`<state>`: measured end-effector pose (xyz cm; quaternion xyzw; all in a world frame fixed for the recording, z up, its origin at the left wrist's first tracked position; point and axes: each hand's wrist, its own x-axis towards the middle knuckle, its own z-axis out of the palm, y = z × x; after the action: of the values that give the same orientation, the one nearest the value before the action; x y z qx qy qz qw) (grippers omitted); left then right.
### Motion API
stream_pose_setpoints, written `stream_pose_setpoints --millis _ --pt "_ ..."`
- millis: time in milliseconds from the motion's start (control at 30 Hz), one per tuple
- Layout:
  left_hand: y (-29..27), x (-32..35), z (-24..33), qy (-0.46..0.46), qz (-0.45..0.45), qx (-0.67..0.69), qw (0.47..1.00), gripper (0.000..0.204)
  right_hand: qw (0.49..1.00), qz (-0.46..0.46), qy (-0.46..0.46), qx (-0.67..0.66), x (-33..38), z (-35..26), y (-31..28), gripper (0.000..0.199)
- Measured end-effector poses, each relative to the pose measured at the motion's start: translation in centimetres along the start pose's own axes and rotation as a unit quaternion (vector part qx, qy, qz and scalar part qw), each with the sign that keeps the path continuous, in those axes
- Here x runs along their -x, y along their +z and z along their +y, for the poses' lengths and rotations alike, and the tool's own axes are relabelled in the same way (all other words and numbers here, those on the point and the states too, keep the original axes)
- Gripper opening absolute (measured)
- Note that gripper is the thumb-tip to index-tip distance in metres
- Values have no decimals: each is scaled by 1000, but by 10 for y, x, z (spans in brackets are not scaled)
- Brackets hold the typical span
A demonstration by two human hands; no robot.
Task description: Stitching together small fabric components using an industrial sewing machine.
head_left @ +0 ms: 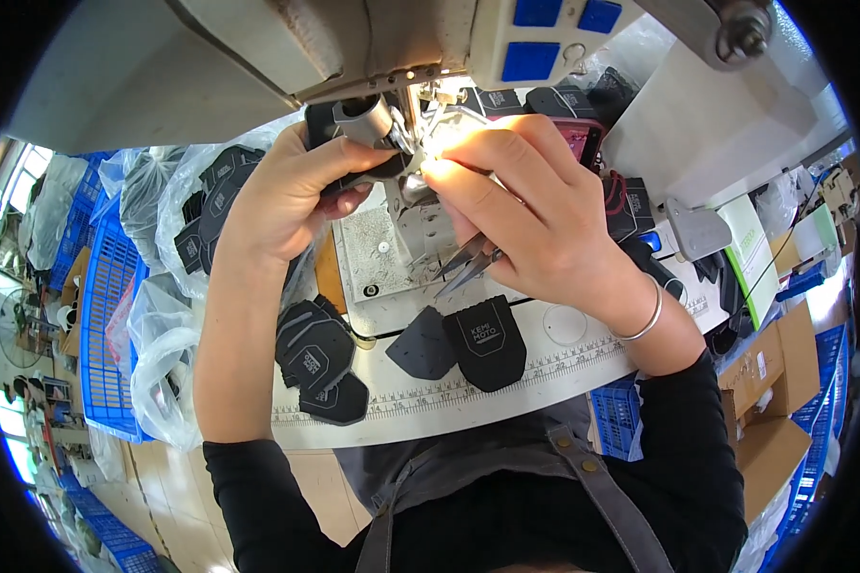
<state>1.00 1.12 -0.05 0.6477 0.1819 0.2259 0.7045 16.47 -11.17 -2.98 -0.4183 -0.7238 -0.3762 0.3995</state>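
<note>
Single head-worn fisheye view, facing steeply down. Left hand (292, 186) and right hand (540, 205) appear near, above centre; machine (377, 43) close at top; table (430, 415) mid-frame; apron (468, 456) below.

Matt patches (492, 361) — cloth-like, smooth metal snips (465, 271), smooth tabletop (440, 420), glossy clear plastic bags (166, 323), matt cardboard box (776, 355)

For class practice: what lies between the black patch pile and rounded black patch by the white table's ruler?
A pointed dark grey piece, in the head view.
</note>
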Motion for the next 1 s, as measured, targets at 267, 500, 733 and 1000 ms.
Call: stream_pose_setpoints --millis 267,500,733,1000 --pt "1 -4 2 0 5 10 1000 11 1000 -13 -5 0 3 5 -12 28" --pt "-2 3 0 6 20 11 1000 10 896 -86 422 113 42 19 -98 7" --pt "1 -1 0 13 1 24 1000 13 810 -244 515 140 101 41 -144 28" --pt "-1 1 -2 13 -11 11 1000 8 813 -226 511 160 103 40 -139 29"
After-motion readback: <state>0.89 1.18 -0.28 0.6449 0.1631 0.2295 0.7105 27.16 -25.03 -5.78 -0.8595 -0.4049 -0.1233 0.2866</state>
